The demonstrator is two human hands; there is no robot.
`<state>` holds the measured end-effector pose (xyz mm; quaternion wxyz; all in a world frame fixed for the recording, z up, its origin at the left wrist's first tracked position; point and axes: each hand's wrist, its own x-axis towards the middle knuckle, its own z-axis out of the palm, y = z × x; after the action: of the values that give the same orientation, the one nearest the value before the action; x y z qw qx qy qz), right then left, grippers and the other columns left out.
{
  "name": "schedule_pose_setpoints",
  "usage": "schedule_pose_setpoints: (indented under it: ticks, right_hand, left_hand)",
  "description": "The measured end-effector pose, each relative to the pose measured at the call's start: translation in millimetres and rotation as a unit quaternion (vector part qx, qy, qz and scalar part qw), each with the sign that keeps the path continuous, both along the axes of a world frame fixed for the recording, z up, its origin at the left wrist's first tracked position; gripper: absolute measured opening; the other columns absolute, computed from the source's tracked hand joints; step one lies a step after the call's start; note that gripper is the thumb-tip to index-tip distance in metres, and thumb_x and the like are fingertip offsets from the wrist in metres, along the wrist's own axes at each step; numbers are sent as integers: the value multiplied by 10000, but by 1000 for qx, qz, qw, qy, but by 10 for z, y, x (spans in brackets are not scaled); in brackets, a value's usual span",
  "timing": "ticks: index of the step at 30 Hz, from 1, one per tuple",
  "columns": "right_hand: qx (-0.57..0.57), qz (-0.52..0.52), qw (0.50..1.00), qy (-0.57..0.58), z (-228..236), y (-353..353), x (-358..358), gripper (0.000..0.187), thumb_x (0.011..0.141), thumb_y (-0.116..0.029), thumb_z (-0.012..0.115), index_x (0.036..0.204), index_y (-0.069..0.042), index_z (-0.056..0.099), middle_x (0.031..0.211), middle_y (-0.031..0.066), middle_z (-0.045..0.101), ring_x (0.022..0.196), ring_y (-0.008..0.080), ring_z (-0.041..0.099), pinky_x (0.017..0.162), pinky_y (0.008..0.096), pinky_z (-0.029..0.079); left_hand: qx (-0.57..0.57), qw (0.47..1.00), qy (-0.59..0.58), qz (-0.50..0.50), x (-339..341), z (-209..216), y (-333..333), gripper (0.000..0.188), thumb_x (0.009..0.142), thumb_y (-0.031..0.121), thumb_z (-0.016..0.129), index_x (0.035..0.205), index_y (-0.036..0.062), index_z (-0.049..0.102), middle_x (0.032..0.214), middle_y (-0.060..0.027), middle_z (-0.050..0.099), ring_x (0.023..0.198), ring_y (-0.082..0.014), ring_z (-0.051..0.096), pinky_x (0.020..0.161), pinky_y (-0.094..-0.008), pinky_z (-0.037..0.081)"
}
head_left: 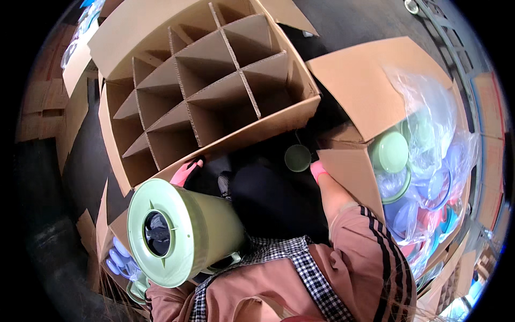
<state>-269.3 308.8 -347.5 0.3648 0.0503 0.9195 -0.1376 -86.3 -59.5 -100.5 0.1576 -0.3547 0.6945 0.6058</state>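
Observation:
A large light green pitcher (220, 222) with a wide round disc end, a dark hole in its middle and a side handle leans over my left forearm, against my body. Just past it my left hand (185, 173), in a pink glove with dark fingertips, lies with fingers stretched out at the near edge of a big cardboard box (241, 131). To the right, a small green cup (298, 158) tilts with its opening toward me. My right hand (317, 169), also pink-gloved, grips its right side; most of those fingers are hidden.
Cardboard dividers (185, 96) split the big box into several cells. An open carton (348, 177) at right holds bagged plastic ware (424, 177) in green, blue and pink. At lower left, blue and green plastic pieces (120, 257) lie beside cardboard flaps.

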Motion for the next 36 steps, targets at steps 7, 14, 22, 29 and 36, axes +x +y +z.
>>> schedule_pose_setpoints:
  ticks: [7, 14, 22, 29, 36]
  right_hand:
    - [3, -38, 998, 48, -124, 49, 177, 516, 750, -354, 565, 1110, 11, 500, 1137, 204, 510, 1049, 362, 487, 873, 421, 395]
    - [-111, 73, 989, -71, 909, -325, 280, 386, 755, -318, 528, 905, 34, 576, 930, 238, 576, 898, 328, 568, 792, 374, 440]
    - [-311, 105, 802, 498, 4166, 97, -201, 481, 690, -268, 655, 1022, 31, 475, 921, 209, 509, 877, 356, 509, 754, 400, 419]
    - [92, 44, 917, 386, 3902, 1598, -1638, 501, 700, -330, 662, 1029, 23, 528, 1004, 170, 575, 922, 271, 554, 809, 368, 434]
    - [-536, 67, 827, 157, 5094, -357, 249, 370, 791, -253, 597, 1035, 18, 533, 957, 137, 585, 870, 195, 551, 791, 319, 429]
  left_hand:
    - [-24, 994, 68, -87, 21, -146, -72, 399, 892, 325, 440, 1162, 35, 487, 928, -1, 554, 901, -105, 483, 775, -242, 394]
    - [-6, 998, 68, 6, 125, -146, -30, 397, 893, 325, 435, 1152, 29, 491, 960, -16, 555, 921, -115, 489, 792, -252, 399]
    - [64, 961, 209, 167, 449, 58, 85, 396, 893, 324, 429, 1140, 22, 496, 996, -33, 556, 943, -126, 496, 812, -265, 405]
    - [144, 870, 394, 259, 571, 747, 195, 396, 893, 324, 424, 1130, 16, 500, 1028, -48, 557, 963, -136, 503, 829, -276, 411]
    - [-28, 861, 444, 247, 1053, 1760, 252, 621, 795, 252, 533, 1299, -10, 283, 1200, -118, 444, 1077, -188, 446, 941, -295, 335]
